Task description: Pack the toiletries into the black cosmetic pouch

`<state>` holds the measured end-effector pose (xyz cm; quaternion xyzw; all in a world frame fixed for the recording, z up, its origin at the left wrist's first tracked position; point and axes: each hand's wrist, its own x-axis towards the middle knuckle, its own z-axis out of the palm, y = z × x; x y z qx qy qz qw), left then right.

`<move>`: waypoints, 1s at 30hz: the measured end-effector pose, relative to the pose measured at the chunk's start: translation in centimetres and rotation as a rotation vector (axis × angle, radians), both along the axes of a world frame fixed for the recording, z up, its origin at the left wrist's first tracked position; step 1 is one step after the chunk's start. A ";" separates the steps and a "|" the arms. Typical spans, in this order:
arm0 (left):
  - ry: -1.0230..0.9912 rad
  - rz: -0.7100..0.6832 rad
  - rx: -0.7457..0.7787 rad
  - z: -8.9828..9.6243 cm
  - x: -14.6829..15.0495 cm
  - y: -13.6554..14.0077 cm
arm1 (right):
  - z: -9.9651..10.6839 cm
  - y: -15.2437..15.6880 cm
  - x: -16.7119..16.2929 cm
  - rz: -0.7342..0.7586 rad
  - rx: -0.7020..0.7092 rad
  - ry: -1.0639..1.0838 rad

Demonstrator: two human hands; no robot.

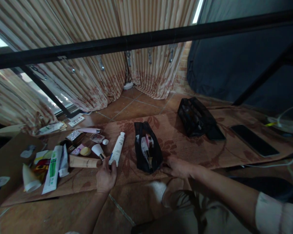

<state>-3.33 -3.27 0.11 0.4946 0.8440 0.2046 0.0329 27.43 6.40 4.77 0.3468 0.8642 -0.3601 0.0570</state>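
My left hand (105, 177) is closed on the bottom end of a white tube (117, 148), whose cap points away from me. To the right of it a small black pouch (155, 146) lies unzipped, with a few cosmetic items showing inside. The fingers of my right hand (178, 167) pinch the pouch's near right corner; their tips are partly hidden. Close by my left hand are a makeup brush (97, 150) with white bristles and a beige tube (84, 161).
Left of my hands lie a white-and-green tube (53, 169), a glittery box (74, 136) and several other cosmetics, beside a cardboard box (9, 165). A second black bag (195, 117) and a phone (255, 139) lie rightward on the brown mat. A black bar (146, 39) crosses ahead.
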 end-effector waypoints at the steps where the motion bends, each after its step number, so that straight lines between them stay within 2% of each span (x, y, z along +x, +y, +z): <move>1: 0.005 0.003 -0.005 0.0 0.0 0.0 | 0.0 0.0 0.0 -0.006 -0.007 -0.002; 7: 0.028 -0.022 0.009 -0.2 -0.3 -0.1 | -0.6 0.0 0.2 -0.017 -0.021 -0.002; 12: 0.058 0.019 -0.019 -0.3 -0.3 0.1 | -0.9 0.1 0.1 -0.031 -0.028 -0.013; 19: 0.065 -0.048 0.013 -0.3 -0.4 0.0 | -1.3 0.1 0.2 -0.018 -0.001 -0.016; 30: 0.007 -0.014 -0.001 -0.3 -0.1 -0.1 | -0.7 0.0 -0.1 -0.018 -0.016 -0.036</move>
